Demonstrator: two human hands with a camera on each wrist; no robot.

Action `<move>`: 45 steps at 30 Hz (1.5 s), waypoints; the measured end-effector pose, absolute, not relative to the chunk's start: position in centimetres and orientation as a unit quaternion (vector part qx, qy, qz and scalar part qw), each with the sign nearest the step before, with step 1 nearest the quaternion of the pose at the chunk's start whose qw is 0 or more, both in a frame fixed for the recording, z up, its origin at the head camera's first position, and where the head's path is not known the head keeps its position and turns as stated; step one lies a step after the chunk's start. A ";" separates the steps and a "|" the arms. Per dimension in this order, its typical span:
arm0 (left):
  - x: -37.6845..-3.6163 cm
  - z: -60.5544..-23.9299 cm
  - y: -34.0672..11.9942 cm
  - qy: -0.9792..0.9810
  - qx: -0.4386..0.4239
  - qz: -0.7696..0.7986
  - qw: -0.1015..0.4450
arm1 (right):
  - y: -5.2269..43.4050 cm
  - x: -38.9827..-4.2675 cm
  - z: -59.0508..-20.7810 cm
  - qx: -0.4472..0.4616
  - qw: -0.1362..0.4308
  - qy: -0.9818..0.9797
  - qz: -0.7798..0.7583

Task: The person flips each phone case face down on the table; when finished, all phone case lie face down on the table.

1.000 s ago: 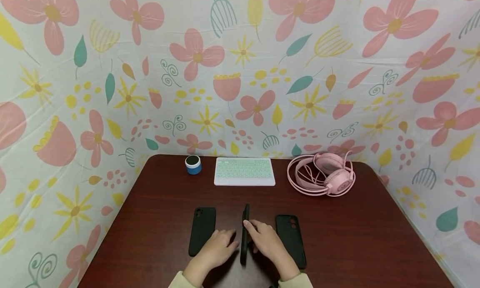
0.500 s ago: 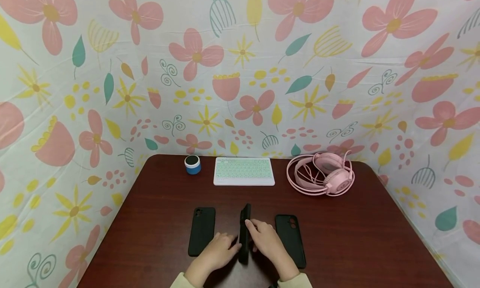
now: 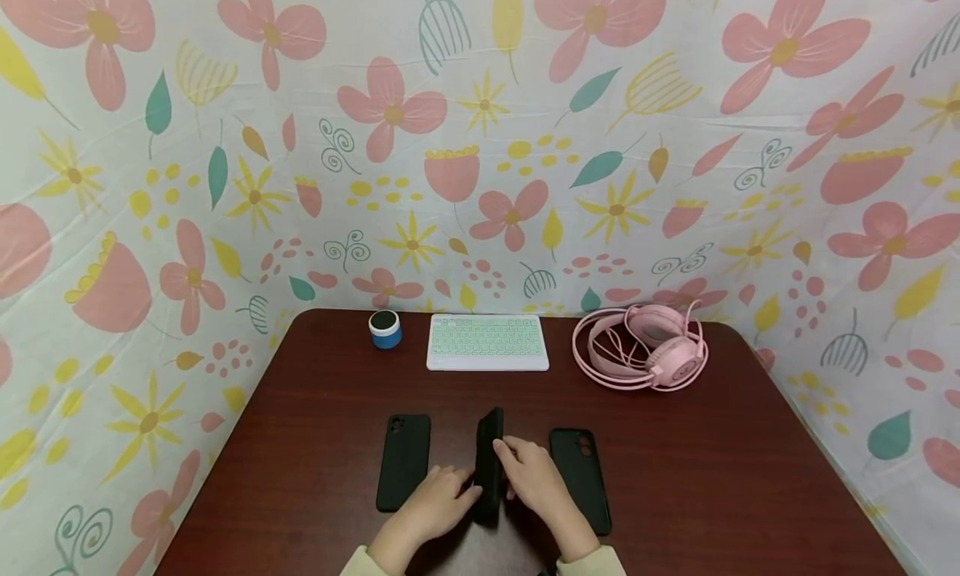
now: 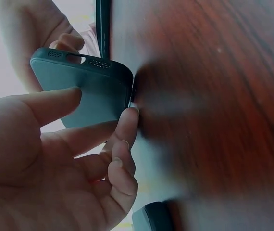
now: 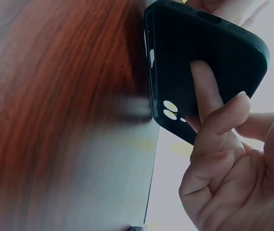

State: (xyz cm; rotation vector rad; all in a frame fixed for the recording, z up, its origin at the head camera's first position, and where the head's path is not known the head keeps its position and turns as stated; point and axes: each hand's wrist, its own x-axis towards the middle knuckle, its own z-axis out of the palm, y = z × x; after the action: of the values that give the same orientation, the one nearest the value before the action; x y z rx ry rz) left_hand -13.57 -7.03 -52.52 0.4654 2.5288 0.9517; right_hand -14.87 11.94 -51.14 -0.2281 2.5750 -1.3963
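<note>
Both the left hand (image 3: pixel 433 503) and the right hand (image 3: pixel 531 476) are at a thin black phone case (image 3: pixel 489 468), held on its long side between them at the near middle of the table (image 3: pixel 315 484). From where I stand, the right hand has it pinched, thumb up near the top edge and fingers along the right face, one of them stretched flat against it. The left hand does not grasp it: its thumb lies against the opposite face, a fingertip reaches the lower edge, and the remaining fingers bend loosely. Whether that lower edge bears fully on the wood, I cannot tell. Pale yellow sleeves (image 3: pixel 364 562) show at the wrists.

Just beyond the left hand, a second case (image 3: pixel 405 459) lies flat, black too, with its camera corner at the far left. Close to the right hand lies a third case (image 3: pixel 583 476), also black, camera cutouts at its far end. Farther back, along the far edge, I see a small blue-and-white cylinder (image 3: pixel 386 332) with a dark top, a white keyboard (image 3: pixel 487 343) with pale green keys, and pink headphones (image 3: pixel 673 364), their cable gathered inside the band. Behind everything hangs a floral cloth (image 3: pixel 480 109).
</note>
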 end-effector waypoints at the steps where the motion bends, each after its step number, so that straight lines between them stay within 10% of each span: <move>1: -13.5 -52.5 -7.1 0.903 0.165 0.344 0.199 | 12.0 -14.9 -51.2 -0.077 0.102 0.870 -0.475; 45: -13.2 -51.4 -8.9 0.874 0.165 0.437 0.134 | 12.5 -15.3 -51.9 -0.048 0.050 0.910 -0.408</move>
State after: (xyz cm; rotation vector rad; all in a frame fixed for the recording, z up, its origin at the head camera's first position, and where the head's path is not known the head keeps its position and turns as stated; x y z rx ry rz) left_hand -13.22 -8.87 -51.35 0.4790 2.5347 1.2661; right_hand -15.29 12.48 -51.86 -0.1472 2.7729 -1.2421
